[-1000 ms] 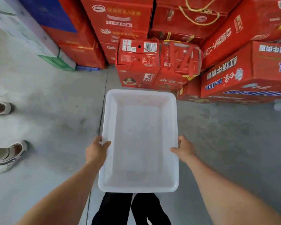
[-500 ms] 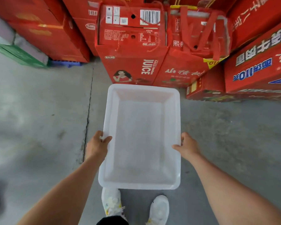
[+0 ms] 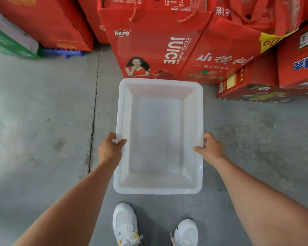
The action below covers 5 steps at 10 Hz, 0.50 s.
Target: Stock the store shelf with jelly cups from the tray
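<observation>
Both hands, left hand (image 3: 110, 150) and right hand (image 3: 211, 150), are gripping the empty white rectangular plastic tray (image 3: 158, 189) by its long rims at frame centre, keeping it level.

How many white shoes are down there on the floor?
2. One white shoe is below the near left corner of the white tray. The other shoe is to its right, partly cut off by the bottom edge of the picture. None looks hidden.
</observation>
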{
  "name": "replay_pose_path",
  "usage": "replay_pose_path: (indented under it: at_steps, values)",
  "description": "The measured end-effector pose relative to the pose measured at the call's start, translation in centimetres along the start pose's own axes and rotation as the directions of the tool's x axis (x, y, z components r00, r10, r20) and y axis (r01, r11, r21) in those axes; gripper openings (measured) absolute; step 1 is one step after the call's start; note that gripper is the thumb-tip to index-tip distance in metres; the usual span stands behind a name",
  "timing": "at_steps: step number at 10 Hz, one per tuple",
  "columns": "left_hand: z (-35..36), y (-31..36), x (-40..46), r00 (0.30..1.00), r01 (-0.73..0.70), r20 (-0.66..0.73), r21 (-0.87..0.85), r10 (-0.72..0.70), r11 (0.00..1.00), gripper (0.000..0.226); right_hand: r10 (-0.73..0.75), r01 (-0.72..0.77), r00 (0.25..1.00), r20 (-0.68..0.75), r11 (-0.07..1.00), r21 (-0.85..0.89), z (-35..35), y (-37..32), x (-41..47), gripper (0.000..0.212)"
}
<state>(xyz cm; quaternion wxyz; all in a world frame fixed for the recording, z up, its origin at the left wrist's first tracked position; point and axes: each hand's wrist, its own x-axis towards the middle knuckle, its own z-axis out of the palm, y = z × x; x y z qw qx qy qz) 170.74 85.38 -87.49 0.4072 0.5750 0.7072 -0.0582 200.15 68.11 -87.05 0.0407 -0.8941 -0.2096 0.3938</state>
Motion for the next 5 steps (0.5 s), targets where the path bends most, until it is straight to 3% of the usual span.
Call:
replay_pose_path:
  at_steps: [2,3,5]
  values:
    - [-0.2,0.1,-0.4,0.999,-0.013,0.037,0.068,0.01,0.998,0.035,0.035,-0.034,0.999,0.017,0.999,-0.036,0.1,-0.7,-1.0,0.044]
    - [-1.9,1.5,-2.1,0.998,-0.016,0.069,0.107,0.008,0.994,0.052,0.047,-0.041,0.997,0.054,0.994,-0.097,-1.2,-2.2,-3.4,0.068]
    - [-9.1,7.1,-9.6,0.99,-0.126,0.082,0.214,0.111,0.969,0.071,-0.057,0.067,0.997,0.047,0.969,-0.237,-8.7,-6.6,-10.9,0.06]
